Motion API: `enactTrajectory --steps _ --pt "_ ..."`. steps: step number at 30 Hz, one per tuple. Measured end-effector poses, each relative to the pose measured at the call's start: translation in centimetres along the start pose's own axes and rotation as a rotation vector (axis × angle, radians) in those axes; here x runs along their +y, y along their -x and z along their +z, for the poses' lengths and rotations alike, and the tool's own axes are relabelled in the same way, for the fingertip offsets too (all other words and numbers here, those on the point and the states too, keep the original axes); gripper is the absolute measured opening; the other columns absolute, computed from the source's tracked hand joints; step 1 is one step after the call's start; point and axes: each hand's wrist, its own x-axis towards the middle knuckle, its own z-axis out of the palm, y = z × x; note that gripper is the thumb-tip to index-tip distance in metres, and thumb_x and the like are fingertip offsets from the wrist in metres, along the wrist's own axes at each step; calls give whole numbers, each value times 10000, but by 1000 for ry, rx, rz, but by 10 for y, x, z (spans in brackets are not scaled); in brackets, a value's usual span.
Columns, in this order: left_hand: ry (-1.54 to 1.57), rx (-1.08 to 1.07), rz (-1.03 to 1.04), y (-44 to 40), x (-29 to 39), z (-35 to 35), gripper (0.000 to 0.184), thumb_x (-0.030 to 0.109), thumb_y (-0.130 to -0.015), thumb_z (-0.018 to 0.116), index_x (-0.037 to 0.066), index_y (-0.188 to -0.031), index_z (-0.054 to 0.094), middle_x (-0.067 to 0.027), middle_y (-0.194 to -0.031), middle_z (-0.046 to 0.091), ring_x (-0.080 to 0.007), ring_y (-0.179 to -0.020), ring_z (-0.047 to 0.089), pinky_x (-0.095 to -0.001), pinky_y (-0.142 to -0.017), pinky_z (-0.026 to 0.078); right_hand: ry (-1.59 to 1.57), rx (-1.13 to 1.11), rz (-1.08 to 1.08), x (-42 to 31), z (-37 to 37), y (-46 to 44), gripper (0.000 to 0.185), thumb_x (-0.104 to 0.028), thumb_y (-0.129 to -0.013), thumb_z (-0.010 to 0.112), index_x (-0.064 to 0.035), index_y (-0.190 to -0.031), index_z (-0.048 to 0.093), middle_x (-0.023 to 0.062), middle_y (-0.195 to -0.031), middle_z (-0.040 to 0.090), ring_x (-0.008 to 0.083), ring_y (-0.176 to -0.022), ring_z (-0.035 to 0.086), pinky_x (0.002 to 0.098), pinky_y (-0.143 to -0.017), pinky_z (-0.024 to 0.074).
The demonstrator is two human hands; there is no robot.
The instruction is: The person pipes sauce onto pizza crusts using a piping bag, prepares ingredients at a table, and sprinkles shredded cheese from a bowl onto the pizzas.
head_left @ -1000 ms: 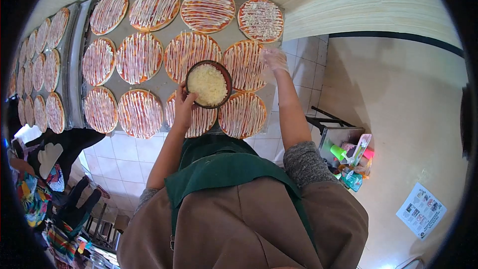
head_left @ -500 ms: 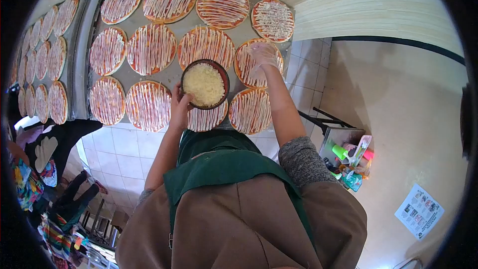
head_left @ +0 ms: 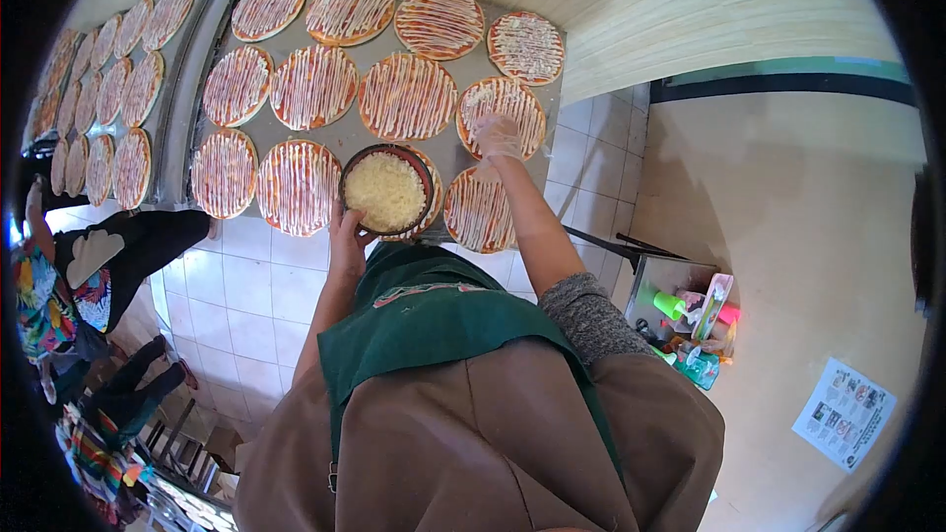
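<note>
My left hand [head_left: 347, 239] grips the rim of a dark round bowl [head_left: 432, 199] from its lower left. Grated cheese [head_left: 384, 190] fills the bowl, which hangs over a pizza at the tray's near edge and partly hides it. Just above another pizza [head_left: 527, 123] on the right is my right hand [head_left: 496, 138], in a clear plastic glove. Its fingers are bunched and point down; what they hold is hidden. Pale shreds lie on that pizza's upper part. The pizza at the top right corner [head_left: 525, 47] has a denser pale topping, while the others carry white stripes over red sauce.
The pizzas lie on a large grey tray [head_left: 338, 135]. A second tray [head_left: 175, 118] of striped pizzas adjoins it at left. People [head_left: 118, 266] stand beyond, lower left. At right, a small stand [head_left: 645, 288] holds colourful items, and a printed sheet [head_left: 844, 414] is on the wall.
The view has shifted slightly. The bowl has moved a little left and toward me over the tray. My right hand stays over the same pizza, now lower on it, with its fingers more bunched.
</note>
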Motion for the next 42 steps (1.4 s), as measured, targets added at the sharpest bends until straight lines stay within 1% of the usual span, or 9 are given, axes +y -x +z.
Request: enactTrajectory --steps 5,8,11,20,29,32,35,38,42 --pt "-5 2 18 23 -1 1 461 198 -798 493 90 -1235 391 -89 -1145 526 -216 -980 566 -377 -766 509 0 19 216 3 -15 31 241 -194 -774 486 -45 -797 674 159 -811 647 295 -766 636 389 -679 502" --pt "3 -1 46 34 2 1 457 209 -805 485 94 -1237 392 -87 -1142 532 -214 -990 566 -370 -771 506 -96 17 103 43 1 44 230 -228 -743 511 -96 -796 692 166 -796 649 313 -751 634 399 -690 505" --pt "15 -29 41 39 0 -10 535 172 -800 468 101 -1309 320 -100 -1209 477 -209 -1018 546 -365 -751 519 291 -108 164 85 21 30 234 -233 -763 502 -111 -822 692 144 -837 657 292 -791 638 398 -712 503" --pt "-28 50 63 57 3 -16 554 196 -788 458 104 -1315 314 -95 -1216 475 -221 -1026 540 -365 -765 504 269 -79 274 148 -12 -26 291 -294 -798 473 -122 -902 683 127 -920 655 292 -868 625 394 -757 492" --pt "39 46 65 52 -4 -3 516 177 -800 466 66 -1287 334 -112 -1188 489 -216 -998 560 -340 -729 531 291 -246 142 119 -31 17 313 -343 -773 505 -110 -885 680 131 -908 654 297 -860 625 410 -735 493" --pt "66 36 78 49 -4 3 497 169 -803 470 65 -1272 343 -109 -1173 493 -216 -994 561 -337 -720 534 385 -324 -71 110 -22 25 305 -331 -777 493 -107 -869 679 137 -899 654 301 -845 628 412 -737 492" --pt "50 12 67 45 -3 2 489 158 -801 476 64 -1263 347 -108 -1163 494 -214 -1000 558 -344 -729 531 63 -103 147 91 -24 23 301 -323 -783 474 -114 -841 682 150 -880 652 307 -819 631 412 -724 494" --pt "28 24 66 44 1 6 490 147 -794 478 65 -1259 347 -109 -1160 492 -213 -1006 552 -352 -734 529 192 -27 171 72 -50 5 255 -220 -770 483 -71 -811 685 145 -860 659 291 -805 640 379 -697 509" --pt "26 9 71 42 3 5 495 147 -787 474 70 -1260 348 -108 -1162 490 -212 -1015 545 -358 -736 528 210 31 133 90 -37 -35 277 -234 -796 458 -78 -811 686 156 -857 655 292 -816 635 396 -722 498"
